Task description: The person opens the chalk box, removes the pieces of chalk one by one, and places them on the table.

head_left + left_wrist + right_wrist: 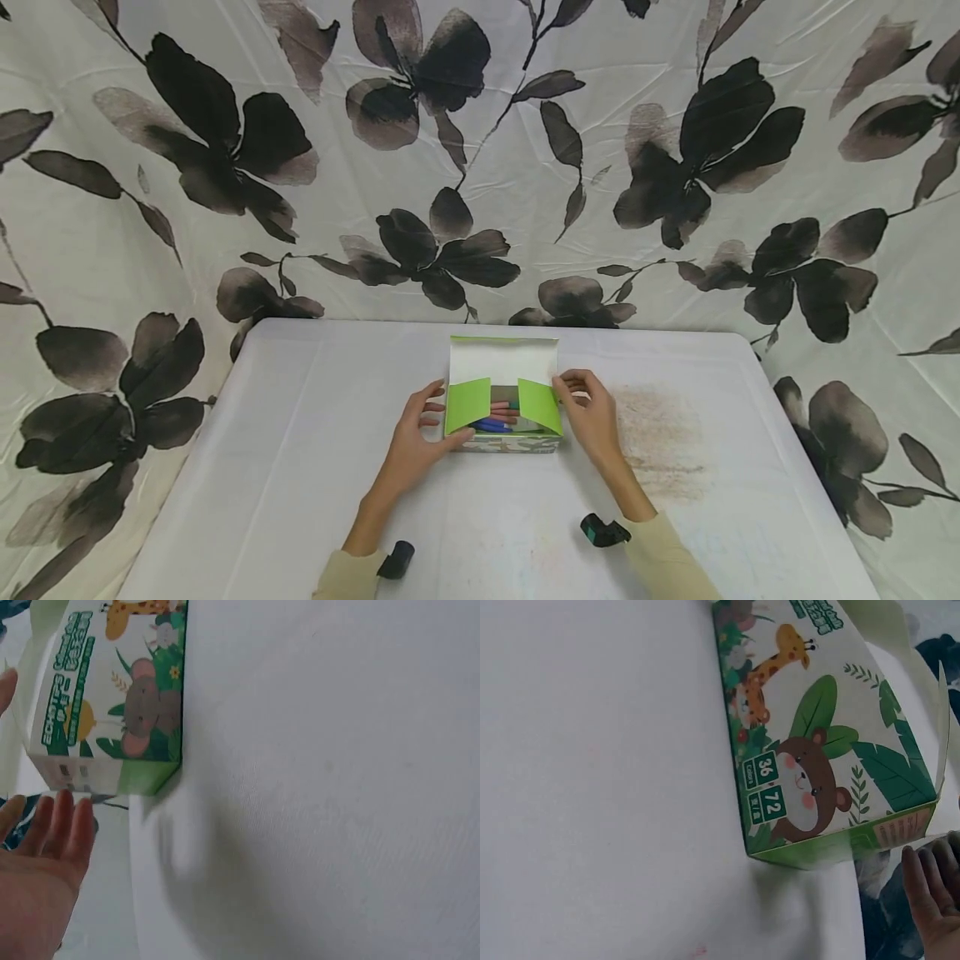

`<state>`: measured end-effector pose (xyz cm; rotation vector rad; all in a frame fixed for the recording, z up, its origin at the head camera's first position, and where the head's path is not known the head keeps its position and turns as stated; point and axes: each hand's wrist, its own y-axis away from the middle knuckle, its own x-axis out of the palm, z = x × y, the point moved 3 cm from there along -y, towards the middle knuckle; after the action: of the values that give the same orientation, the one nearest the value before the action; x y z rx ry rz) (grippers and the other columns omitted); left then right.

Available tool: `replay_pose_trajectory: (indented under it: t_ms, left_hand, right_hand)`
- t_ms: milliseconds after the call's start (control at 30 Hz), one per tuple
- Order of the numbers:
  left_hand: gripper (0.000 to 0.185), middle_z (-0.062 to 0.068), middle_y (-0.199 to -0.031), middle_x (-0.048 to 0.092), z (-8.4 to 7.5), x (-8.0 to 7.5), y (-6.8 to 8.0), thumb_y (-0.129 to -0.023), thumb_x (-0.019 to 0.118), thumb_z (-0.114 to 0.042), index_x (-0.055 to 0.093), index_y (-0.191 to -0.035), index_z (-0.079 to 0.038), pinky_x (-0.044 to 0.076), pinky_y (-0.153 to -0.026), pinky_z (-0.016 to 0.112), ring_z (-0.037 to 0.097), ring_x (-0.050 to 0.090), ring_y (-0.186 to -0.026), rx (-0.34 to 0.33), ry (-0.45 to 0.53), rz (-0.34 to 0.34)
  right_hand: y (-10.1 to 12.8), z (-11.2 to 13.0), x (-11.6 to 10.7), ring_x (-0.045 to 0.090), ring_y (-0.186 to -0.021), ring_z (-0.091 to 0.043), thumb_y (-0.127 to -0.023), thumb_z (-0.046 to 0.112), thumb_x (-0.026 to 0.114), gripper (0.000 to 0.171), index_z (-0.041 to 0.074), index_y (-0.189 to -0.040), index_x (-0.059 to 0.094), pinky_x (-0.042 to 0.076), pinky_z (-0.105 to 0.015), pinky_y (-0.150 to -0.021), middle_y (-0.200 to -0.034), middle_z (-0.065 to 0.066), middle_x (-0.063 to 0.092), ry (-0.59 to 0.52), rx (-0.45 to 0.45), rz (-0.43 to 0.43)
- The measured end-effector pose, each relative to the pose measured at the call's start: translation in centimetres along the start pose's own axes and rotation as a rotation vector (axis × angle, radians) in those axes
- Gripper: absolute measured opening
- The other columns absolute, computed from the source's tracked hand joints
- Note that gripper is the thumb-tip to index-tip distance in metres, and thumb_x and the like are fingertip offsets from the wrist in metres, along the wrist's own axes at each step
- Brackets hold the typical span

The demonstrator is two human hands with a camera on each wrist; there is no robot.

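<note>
While the green box (504, 408) sits mid-table with its lid up, side flaps half folded and crayons inside, the left hand (417, 439) rests open against its side and the right hand (590, 408) pinches a flap, on a white table (300, 467) backed by flowered cloth (225, 167).

White tabletop (300, 467), rounded corners, brownish smudge (660, 442) on right side. Backdrop: cream cloth (480, 167) w/ dark floral print.

A white table (300, 467) carries a green box (510, 442) beside a brownish smudge (663, 442).
</note>
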<state>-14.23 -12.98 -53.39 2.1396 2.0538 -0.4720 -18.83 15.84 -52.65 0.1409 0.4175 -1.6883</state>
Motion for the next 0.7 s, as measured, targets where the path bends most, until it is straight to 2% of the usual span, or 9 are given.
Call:
replay_pose_trajectory:
  t_ms: [133, 233, 333, 467, 600, 700]
  left_hand:
    - [0.081, 0.009, -0.137, 0.054, -0.4, 0.4, 0.5, -0.082, 0.090, -0.026, 0.049, -0.150, -0.010, 0.052, -0.095, 0.047, 0.024, 0.056, -0.117, 0.052, -0.028, -0.081]
    - [0.075, 0.008, -0.133, 0.057, -0.8, 0.6, 0.9, -0.082, 0.090, -0.023, 0.054, -0.146, -0.010, 0.054, -0.091, 0.043, 0.025, 0.058, -0.113, 0.078, -0.027, -0.130]
    - [0.071, 0.008, -0.133, 0.058, -1.1, 0.8, 1.1, -0.082, 0.090, -0.021, 0.056, -0.144, -0.010, 0.054, -0.089, 0.042, 0.027, 0.058, -0.112, 0.094, -0.033, -0.153]
    - [0.068, 0.007, -0.131, 0.059, -1.2, 1.3, 1.3, -0.082, 0.090, -0.018, 0.058, -0.141, -0.008, 0.053, -0.089, 0.038, 0.025, 0.057, -0.109, 0.101, -0.063, -0.169]
    - [0.059, 0.008, -0.126, 0.063, -1.3, 1.5, 1.3, -0.083, 0.088, -0.012, 0.062, -0.135, -0.005, 0.054, -0.089, 0.035, 0.024, 0.059, -0.106, 0.116, -0.083, -0.206]
    - [0.051, 0.009, -0.122, 0.065, -1.3, 1.5, 1.4, -0.083, 0.087, -0.007, 0.066, -0.129, -0.003, 0.055, -0.087, 0.033, 0.025, 0.060, -0.105, 0.125, -0.072, -0.235]
  right_hand:
    - [1.2, 0.5, -0.2, 0.063, -0.105, -0.020, -0.099, 0.026, 0.072, 0.031, 0.003, -0.118, 0.066, 0.057, -0.027, -0.089, -0.113, -0.009, 0.065, 0.033, -0.098, 0.016]
    - [2.1, 0.8, -0.3, 0.063, -0.109, -0.028, -0.097, 0.020, 0.075, 0.032, 0.001, -0.121, 0.066, 0.056, -0.028, -0.092, -0.117, -0.010, 0.064, 0.015, -0.149, 0.033]
    - [3.1, 1.0, -0.4, 0.063, -0.110, -0.032, -0.092, 0.018, 0.081, 0.037, 0.003, -0.123, 0.065, 0.055, -0.029, -0.094, -0.120, -0.007, 0.063, 0.042, -0.209, 0.058]
    - [4.1, 1.0, -0.2, 0.063, -0.110, -0.032, -0.084, 0.016, 0.087, 0.047, 0.004, -0.123, 0.065, 0.055, -0.036, -0.093, -0.121, -0.007, 0.063, 0.134, -0.301, 0.074]
    - [4.5, 0.8, 0.0, 0.063, -0.109, -0.029, -0.082, 0.015, 0.088, 0.046, 0.005, -0.121, 0.066, 0.055, -0.039, -0.092, -0.120, -0.006, 0.063, 0.155, -0.331, 0.068]
    - [4.5, 0.7, 0.0, 0.063, -0.109, -0.025, -0.083, 0.014, 0.087, 0.042, 0.007, -0.119, 0.067, 0.055, -0.037, -0.093, -0.119, -0.004, 0.064, 0.128, -0.313, 0.063]
